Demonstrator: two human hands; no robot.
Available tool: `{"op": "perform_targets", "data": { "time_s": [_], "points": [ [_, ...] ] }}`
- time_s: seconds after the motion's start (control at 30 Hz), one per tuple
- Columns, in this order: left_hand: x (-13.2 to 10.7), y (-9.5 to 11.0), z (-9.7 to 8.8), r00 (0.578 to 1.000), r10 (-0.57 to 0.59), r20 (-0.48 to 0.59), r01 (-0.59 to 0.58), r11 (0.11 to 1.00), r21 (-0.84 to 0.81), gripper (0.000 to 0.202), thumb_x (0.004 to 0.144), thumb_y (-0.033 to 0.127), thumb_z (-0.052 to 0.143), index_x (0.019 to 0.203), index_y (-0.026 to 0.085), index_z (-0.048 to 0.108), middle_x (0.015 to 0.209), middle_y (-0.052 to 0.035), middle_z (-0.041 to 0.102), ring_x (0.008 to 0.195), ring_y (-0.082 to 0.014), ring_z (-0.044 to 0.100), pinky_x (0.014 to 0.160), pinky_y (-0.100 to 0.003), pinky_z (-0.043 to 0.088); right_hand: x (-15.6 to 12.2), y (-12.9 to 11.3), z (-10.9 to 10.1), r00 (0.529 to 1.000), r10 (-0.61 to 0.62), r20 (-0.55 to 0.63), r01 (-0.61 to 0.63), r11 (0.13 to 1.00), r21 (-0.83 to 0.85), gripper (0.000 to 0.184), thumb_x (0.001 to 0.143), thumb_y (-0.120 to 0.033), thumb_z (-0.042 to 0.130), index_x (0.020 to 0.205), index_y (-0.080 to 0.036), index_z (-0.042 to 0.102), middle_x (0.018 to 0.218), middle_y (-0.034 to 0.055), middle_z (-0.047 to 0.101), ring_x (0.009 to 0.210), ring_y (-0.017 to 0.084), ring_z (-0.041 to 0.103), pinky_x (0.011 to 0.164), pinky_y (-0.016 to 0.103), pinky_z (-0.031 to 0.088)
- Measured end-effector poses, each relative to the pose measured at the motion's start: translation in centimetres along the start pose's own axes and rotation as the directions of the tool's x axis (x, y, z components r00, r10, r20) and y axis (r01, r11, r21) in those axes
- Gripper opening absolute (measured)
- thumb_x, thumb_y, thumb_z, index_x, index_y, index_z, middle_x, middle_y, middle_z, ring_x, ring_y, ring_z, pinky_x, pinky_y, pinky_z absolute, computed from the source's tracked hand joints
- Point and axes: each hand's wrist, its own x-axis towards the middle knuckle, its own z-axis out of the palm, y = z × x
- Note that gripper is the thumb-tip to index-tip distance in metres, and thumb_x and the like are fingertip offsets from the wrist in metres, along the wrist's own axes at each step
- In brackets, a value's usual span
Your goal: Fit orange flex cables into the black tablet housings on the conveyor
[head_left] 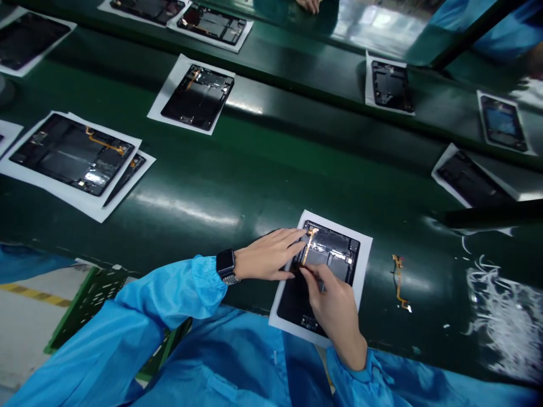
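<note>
A black tablet back housing [292, 302] lies on a white paper sheet [365, 257] right before me. Along its upper left side runs an orange flex cable [309, 247]. My left hand [269, 253] reaches over the housing's left edge, fingers stretched out with the tips beside the cable. From the lower right comes my right hand [337, 302], thumb and forefinger pinched at the cable's lower end; the fingers partly hide that end. Right of the sheet, a second orange flex cable [397, 281] lies loose on the green bench.
Several more tablet housings on paper lie about the green bench [263, 169], two stacked at left [63, 152]. White strips [509, 322] are heaped at the right. A dark bar [492, 217] juts in there. A co-worker's hand [309, 5] shows at the top. Below stands a green crate [80, 305].
</note>
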Motion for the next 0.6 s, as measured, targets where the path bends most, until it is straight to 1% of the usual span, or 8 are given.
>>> {"op": "perform_targets", "data": {
  "time_s": [0.17,0.33,0.5,0.6],
  "points": [
    [-0.05,0.00,-0.02,1.000,-0.004,0.002,0.004,1.000,0.025,0.080,0.080,0.035,0.074,0.142,0.007,0.031,0.151,-0.0231,0.030,0.141,-0.0355,0.030,0.115,-0.046,0.030,-0.01,-0.17,-0.58,1.000,0.008,0.022,-0.009,1.000,0.015,0.015,0.099,-0.029,0.049,0.097,-0.019,0.061,0.089,0.0060,0.072,0.075,0.020,0.070,0.063,0.027,0.052],
    [-0.10,0.00,-0.13,1.000,-0.009,0.007,0.009,1.000,-0.001,0.083,0.079,0.035,0.075,0.143,0.009,0.029,0.152,-0.0229,0.030,0.142,-0.0342,0.029,0.115,-0.047,0.029,-0.55,0.03,-0.98,0.999,0.038,-0.033,-0.036,0.997,0.065,0.015,0.097,-0.031,0.053,0.099,-0.020,0.062,0.091,0.0059,0.073,0.077,0.020,0.071,0.064,0.027,0.055],
    [-0.01,0.01,-0.10,1.000,-0.017,0.014,0.017,1.000,0.006,0.082,0.079,0.035,0.076,0.142,0.008,0.030,0.152,-0.0227,0.030,0.142,-0.0346,0.030,0.116,-0.045,0.029,-0.68,-0.24,-0.44,0.999,0.000,-0.039,0.003,0.997,0.076,0.012,0.098,-0.028,0.053,0.100,-0.020,0.061,0.091,0.0045,0.072,0.075,0.018,0.070,0.065,0.025,0.054],
    [0.05,0.01,-0.05,1.000,-0.014,0.014,0.014,1.000,-0.001,0.081,0.079,0.033,0.076,0.142,0.009,0.031,0.152,-0.0221,0.031,0.142,-0.0341,0.030,0.115,-0.046,0.030,-0.15,-0.76,-0.16,0.999,-0.039,-0.010,0.040,0.999,0.019,0.012,0.099,-0.025,0.050,0.099,-0.019,0.060,0.088,0.0058,0.071,0.074,0.018,0.069,0.064,0.025,0.051]
  ]
}}
